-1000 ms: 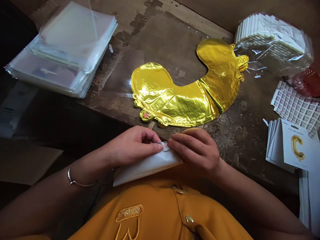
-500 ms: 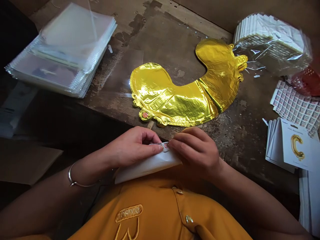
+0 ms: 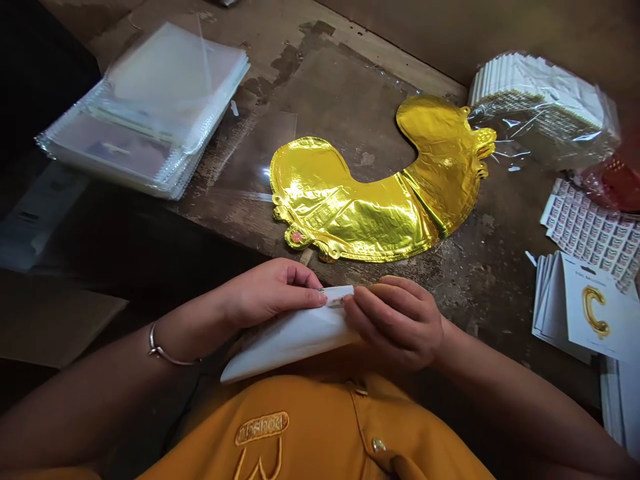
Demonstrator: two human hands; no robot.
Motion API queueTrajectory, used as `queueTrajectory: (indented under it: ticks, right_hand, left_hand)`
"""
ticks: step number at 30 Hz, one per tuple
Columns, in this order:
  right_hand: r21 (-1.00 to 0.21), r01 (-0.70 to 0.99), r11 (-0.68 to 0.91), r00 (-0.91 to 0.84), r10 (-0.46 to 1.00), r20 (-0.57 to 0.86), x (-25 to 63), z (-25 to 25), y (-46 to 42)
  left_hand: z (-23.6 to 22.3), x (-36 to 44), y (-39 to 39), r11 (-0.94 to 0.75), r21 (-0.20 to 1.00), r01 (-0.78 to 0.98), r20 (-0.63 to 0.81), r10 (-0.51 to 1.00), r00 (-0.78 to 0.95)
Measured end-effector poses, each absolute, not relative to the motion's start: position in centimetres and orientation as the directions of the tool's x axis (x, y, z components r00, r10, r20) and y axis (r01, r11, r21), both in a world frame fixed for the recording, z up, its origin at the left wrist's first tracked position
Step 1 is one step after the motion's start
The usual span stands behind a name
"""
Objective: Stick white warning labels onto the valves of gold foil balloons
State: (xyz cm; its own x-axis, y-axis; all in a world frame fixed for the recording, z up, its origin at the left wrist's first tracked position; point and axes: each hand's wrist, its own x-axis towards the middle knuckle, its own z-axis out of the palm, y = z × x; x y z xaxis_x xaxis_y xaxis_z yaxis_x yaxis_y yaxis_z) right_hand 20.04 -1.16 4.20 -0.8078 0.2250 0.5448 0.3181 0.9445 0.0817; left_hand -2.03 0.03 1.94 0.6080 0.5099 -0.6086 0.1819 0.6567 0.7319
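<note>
A white folded card (image 3: 295,340) is held low, between my body and the table's front edge. My left hand (image 3: 273,293) pinches its top edge, thumb in front. On the other side, my right hand (image 3: 397,320) has its fingers closed at the card's upper right corner. Small printed marks show on the edge between the thumbs; the card's far face is hidden. Just beyond my hands lies a flat gold foil balloon (image 3: 370,213), curved like a C, on the table.
Clear plastic sleeves (image 3: 165,100) are stacked at the left, and one clear sleeve (image 3: 255,153) lies near the balloon. At the right are bagged white straws (image 3: 540,100), a sticker sheet (image 3: 590,220) and white cards picturing a gold C (image 3: 595,313). The table (image 3: 345,73) is worn.
My right hand has shifted slightly right and down, so more of the card's top edge shows between my hands. The whole view has tilted a little; the balloon lies as before.
</note>
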Motion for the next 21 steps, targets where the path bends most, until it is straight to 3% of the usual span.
queueTrajectory:
  ticks: [2, 4, 6, 8, 10, 11, 13, 16, 21]
  right_hand:
    - [-0.108, 0.439, 0.892, -0.704, 0.415, 0.576, 20.0, 4.7, -1.2]
    - [-0.379, 0.600, 0.704, -0.469, 0.694, 0.546, 20.0, 5.2, -0.7]
    - [-0.589, 0.669, 0.454, -0.227, 0.879, 0.419, 19.9, 5.5, 0.2]
    - [-0.694, 0.656, 0.297, -0.109, 0.947, 0.302, 19.4, 5.5, 1.4]
    - [-0.738, 0.627, 0.249, -0.124, 0.967, 0.220, 18.5, 5.3, 2.6]
    - [-0.741, 0.621, 0.255, -0.159, 0.967, 0.199, 17.9, 5.1, 3.2]
    - [-0.713, 0.643, 0.279, -0.186, 0.960, 0.208, 16.7, 4.5, 4.2]
    - [-0.691, 0.676, 0.256, -0.133, 0.965, 0.227, 15.1, 3.2, 5.7]
    - [-0.665, 0.732, 0.146, -0.146, 0.988, 0.056, 13.8, 1.1, 6.4]
  left_hand:
    - [2.0, -2.2, 0.1, 0.639, 0.743, 0.202, -0.612, 0.523, 0.593]
    - [2.5, -2.5, -0.1, 0.546, 0.790, 0.278, -0.595, 0.574, 0.563]
    - [3.3, -3.0, -0.5, 0.268, 0.872, 0.409, -0.466, 0.710, 0.529]
    - [4.0, -3.5, -0.9, -0.183, 0.809, 0.558, -0.160, 0.846, 0.509]
    - [4.3, -4.2, -1.0, -0.525, 0.561, 0.640, 0.137, 0.821, 0.554]
    - [4.2, -4.5, -0.9, -0.614, 0.447, 0.651, 0.211, 0.779, 0.590]
    - [3.6, -5.0, -0.3, -0.701, 0.336, 0.629, 0.223, 0.708, 0.669]
    - [2.5, -5.4, 0.8, -0.728, 0.343, 0.594, 0.151, 0.667, 0.730]
    - [1.5, -5.6, 1.3, -0.715, 0.414, 0.564, 0.111, 0.654, 0.748]
